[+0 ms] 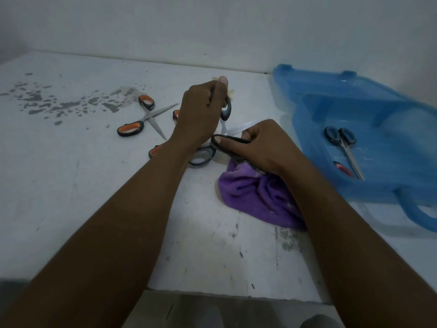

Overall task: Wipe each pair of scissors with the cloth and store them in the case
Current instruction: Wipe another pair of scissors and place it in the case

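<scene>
Left hand (201,112): fingers curled tight round the upper loop of the grey-blue-handled steel scissors (226,111). The pair is spread open. Its second loop lies just below this hand's wrist, and a bright blade runs off toward the right hand.

Right hand (257,147): fingers curled on a black handle loop (227,140). Whether that loop belongs to the same pair cannot be told. The purple terry cloth (250,195) is bunched beneath this hand's heel, touching it.

Blue translucent plastic case (300,129): open, well to the right of the right hand. Inside are small dark-handled scissors (341,140) and a red-handled item (344,170).

Orange-and-black scissors (147,117): lying open to the left of the left hand. A second orange-handled pair (155,150) is partly hidden behind that forearm.

Step in hand, as judged: wiping the held pair.

- The cloth sits low, so it should come up over the blade first.
- Fabric should stay between fingertips and edge.
- Strokes should run from pivot to tip, away from the left hand.
- The left grip stays firm on the loop.
- Both faces get wiped.
- Blades are shut before the pair travels right to the case.
</scene>
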